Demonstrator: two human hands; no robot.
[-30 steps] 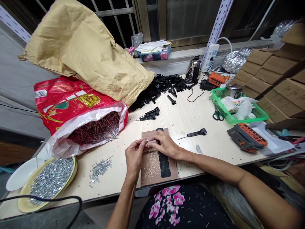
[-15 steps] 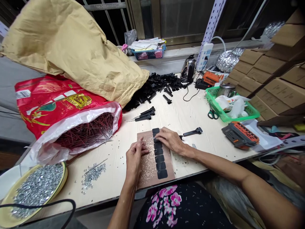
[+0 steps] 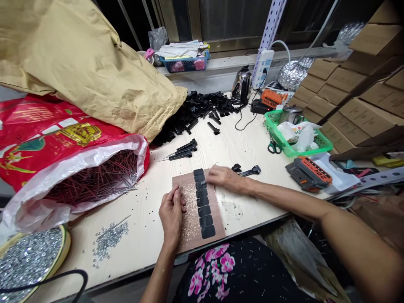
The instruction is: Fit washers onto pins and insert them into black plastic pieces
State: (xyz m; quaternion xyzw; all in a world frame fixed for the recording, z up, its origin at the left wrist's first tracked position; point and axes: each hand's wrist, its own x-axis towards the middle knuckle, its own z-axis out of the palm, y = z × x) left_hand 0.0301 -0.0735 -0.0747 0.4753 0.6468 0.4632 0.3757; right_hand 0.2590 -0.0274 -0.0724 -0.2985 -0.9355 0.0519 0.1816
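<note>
A brown board (image 3: 218, 210) lies near the table's front edge, with a row of black rounded squares (image 3: 205, 211) along it and many pale specks. My left hand (image 3: 171, 212) rests at the board's left side, thumb and fingers curled together; whatever they hold is hidden. Over the board's upper right edge is my right hand (image 3: 225, 179), closed and blurred, its fingertips beside the upper black squares. What it pinches cannot be made out. Just beyond it lies a black long-handled piece (image 3: 251, 171). Several black handles with thin metal shafts (image 3: 183, 151) lie beyond the board.
On the left are a red bag (image 3: 72, 130) of thin dark-red rods, a yellow bowl (image 3: 65, 248) of small shiny pieces and a loose pile of them (image 3: 110, 240). Black parts (image 3: 205, 107) heap behind. To the right are a green basket (image 3: 284, 145), scissors (image 3: 274, 146), a battery pack (image 3: 309, 173) and cartons (image 3: 362, 113).
My right hand has shifted slightly right across the board, and the thin metal piece at its fingertips no longer shows clearly. My left hand stays beside the board. The view has turned slightly right.
</note>
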